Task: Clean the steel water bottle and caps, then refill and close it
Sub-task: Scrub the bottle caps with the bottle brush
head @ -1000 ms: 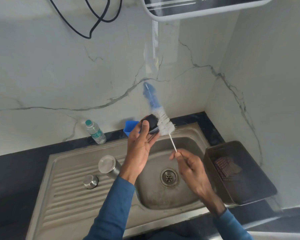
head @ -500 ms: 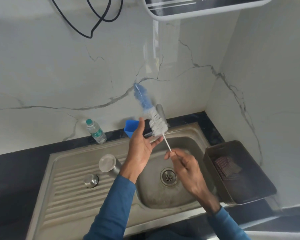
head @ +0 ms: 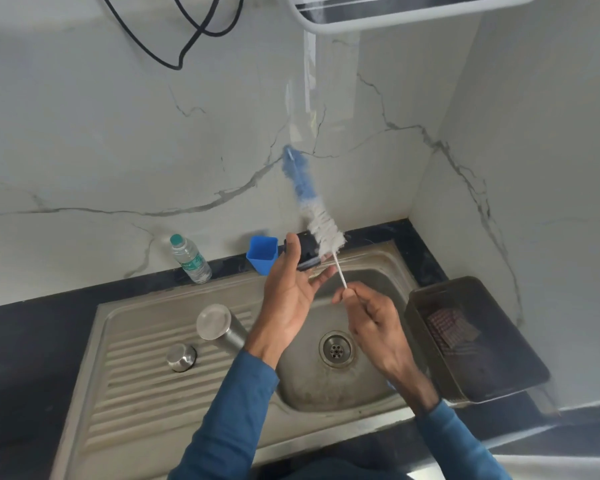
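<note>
Cleaning looks underway: left hand (head: 288,292) grips the black cap (head: 305,252), right hand (head: 371,317) pinches the brush (head: 321,226) against it. Steel bottle (head: 222,329) and steel cap (head: 181,356) sit on the drainer; refilling and closing seem left.

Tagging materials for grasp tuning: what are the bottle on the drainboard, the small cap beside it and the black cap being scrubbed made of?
Bottle: brushed steel, soft grey sheen. Small cap: polished steel, mirror-like highlights. Black cap: dull, dark, probably plastic; blurred.

black cap (head: 307,253) back in view in left hand (head: 288,296), brush (head: 326,232) bristles against it again
</note>
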A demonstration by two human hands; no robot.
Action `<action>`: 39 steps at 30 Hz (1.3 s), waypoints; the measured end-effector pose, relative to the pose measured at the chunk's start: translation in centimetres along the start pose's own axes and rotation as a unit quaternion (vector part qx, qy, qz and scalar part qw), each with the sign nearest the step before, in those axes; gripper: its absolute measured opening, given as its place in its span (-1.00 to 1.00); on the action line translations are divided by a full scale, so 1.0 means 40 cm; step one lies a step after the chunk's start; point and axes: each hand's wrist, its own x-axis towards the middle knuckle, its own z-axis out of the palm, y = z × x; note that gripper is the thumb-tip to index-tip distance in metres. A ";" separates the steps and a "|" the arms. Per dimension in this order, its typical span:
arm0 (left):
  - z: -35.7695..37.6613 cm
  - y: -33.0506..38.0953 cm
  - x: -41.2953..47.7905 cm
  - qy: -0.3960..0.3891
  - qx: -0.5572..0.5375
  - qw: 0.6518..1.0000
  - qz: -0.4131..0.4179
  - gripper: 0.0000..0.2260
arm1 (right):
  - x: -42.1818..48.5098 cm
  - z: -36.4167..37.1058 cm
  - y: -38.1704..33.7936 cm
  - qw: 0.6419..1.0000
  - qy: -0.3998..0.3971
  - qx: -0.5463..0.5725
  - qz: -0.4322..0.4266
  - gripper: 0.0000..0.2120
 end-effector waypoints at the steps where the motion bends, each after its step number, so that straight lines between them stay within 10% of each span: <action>1: 0.006 0.000 -0.003 0.000 0.005 1.000 0.000 -0.50 | 0.011 -0.002 -0.009 1.000 0.006 0.004 -0.009 -0.73; 39: 0.000 -0.012 -0.007 -0.011 -0.059 0.998 -0.001 -0.73 | -0.068 -0.010 0.020 1.000 0.005 -0.025 0.007 -0.76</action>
